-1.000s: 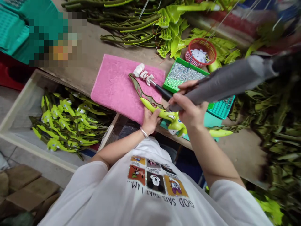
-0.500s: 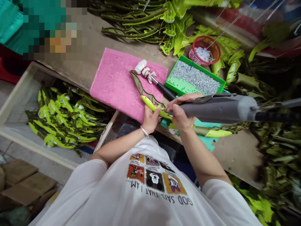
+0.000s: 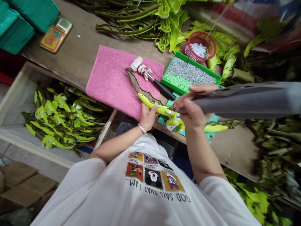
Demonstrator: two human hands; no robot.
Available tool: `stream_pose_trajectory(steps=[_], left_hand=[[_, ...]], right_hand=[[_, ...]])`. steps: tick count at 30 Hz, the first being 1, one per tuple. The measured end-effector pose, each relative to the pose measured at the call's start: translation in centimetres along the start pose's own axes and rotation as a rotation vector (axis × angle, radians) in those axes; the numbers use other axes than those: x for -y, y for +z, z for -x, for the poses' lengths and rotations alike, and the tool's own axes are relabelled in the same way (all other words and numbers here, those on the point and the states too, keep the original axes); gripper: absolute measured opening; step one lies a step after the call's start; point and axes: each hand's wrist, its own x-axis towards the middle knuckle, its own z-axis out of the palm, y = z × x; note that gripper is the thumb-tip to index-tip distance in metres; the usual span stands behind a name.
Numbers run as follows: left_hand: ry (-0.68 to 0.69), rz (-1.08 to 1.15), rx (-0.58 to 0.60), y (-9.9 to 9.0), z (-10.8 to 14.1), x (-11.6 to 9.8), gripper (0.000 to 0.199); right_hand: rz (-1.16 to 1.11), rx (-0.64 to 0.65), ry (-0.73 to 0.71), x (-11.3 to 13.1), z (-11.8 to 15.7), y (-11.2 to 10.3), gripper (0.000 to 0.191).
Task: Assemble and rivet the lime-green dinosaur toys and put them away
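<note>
My left hand [image 3: 149, 115] is closed round one lime-and-olive arm of a plastic animal-headed toy [image 3: 150, 101]. The toy's head [image 3: 175, 121], with a blue eye, lies under the tool's tip. In my right hand [image 3: 194, 110] is a thick grey electric screwdriver [image 3: 246, 99], tilted nearly flat with its tip at the toy beside the head. The exact contact is hidden by my fingers. Beneath the toy is a teal foam mat [image 3: 162, 121]. A black-handled hammer [image 3: 164, 88] with its head wrapped in white cloth lies just beyond.
A pink towel [image 3: 108, 75] covers the bench left of the hammer. Behind my right hand stand a green tray [image 3: 178, 82] of small screws and a red basket [image 3: 188, 50] of white pieces. Similar toys fill a bin [image 3: 14, 131] at left. Loose green parts [image 3: 270, 157] are heaped at right.
The screwdriver has swung so its body sits higher and farther right, and the toy's head has come into view beside my right hand. My left hand keeps its hold.
</note>
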Motion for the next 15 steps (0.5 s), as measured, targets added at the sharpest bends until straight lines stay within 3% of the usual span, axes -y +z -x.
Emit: stream_pose_trajectory(steps=[4, 10, 15], left_hand=[[0.013, -0.016, 0.030, -0.1, 0.0, 0.0, 0.049], [0.000, -0.031, 0.020, -0.1, 0.0, 0.1, 0.049], [0.011, -0.029, 0.002, -0.1, 0.1, -0.2, 0.048]], right_hand=[[-0.003, -0.085, -0.052, 1.2, 0.8, -0.9, 0.020], [0.085, -0.046, 0.095, -0.5, 2.8, -2.3, 0.019], [0.158, 0.026, 0.292, -2.4, 3.1, -3.5, 0.034]])
